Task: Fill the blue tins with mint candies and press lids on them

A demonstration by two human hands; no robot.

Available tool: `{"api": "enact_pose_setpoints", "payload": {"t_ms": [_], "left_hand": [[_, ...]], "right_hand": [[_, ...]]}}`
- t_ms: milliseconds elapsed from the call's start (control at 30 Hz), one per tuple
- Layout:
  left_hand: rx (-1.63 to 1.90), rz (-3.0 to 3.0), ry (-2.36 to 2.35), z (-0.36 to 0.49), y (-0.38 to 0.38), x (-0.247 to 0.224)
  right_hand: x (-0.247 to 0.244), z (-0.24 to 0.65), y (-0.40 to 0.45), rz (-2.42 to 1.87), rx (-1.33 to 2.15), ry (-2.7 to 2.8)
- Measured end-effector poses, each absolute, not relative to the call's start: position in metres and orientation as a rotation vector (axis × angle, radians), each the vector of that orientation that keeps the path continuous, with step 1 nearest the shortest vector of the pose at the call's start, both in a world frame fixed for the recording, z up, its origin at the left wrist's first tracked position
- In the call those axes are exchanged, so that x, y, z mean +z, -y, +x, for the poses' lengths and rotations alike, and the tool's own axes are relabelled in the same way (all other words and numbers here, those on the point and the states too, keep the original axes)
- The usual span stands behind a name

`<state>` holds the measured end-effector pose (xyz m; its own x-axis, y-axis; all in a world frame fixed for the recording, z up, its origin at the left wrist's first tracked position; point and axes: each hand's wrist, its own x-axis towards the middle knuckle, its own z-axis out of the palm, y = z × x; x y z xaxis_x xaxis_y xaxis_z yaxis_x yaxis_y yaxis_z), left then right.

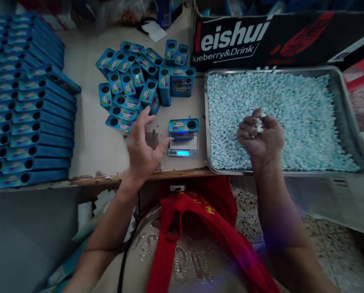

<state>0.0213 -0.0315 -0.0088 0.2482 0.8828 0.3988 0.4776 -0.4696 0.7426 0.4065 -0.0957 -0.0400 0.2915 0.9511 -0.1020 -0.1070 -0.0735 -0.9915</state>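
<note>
My left hand (143, 148) is raised over the table with its thumb and fingers apart, holding nothing. Right of its thumb, a small blue candy box (183, 129) with a round dark hole in its top stands on a digital scale (173, 153) with a lit display. A cluster of similar blue boxes (127, 83) stands just beyond my left hand. Above the metal tray (210, 122), my right hand (262, 136) is turned palm up, its fingers curled around several pale candies (259, 128). Many light-blue candies (304, 110) fill the tray.
Tall stacks of blue boxes (41, 118) line the left side of the table (88, 142). Behind the tray stands a black printed carton (230, 40). A white paper piece (154, 31) lies at the back. The wooden table edge (182, 174) runs before my red apron strap (162, 260).
</note>
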Motion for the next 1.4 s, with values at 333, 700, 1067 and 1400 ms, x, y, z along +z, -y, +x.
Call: {"api": "enact_pose_setpoints", "payload": {"t_ms": [333,700,1067,1400], "left_hand": [[0.95,1.963,-0.987,0.111,-0.002,0.003],[0.925,1.946,-0.837,0.201,-0.006,0.01],[0.969,1.991,-0.815,0.206,-0.01,0.006],[0.972,1.714,-0.749,0.21,-0.028,-0.001]], "right_hand": [[0.006,0.346,0.041,-0.983,0.978,0.798],[0.05,0.345,0.036,-1.108,0.552,0.785],[0.039,0.347,0.045,-1.246,0.57,0.88],[0.033,0.378,0.068,-1.365,0.579,0.955]]}}
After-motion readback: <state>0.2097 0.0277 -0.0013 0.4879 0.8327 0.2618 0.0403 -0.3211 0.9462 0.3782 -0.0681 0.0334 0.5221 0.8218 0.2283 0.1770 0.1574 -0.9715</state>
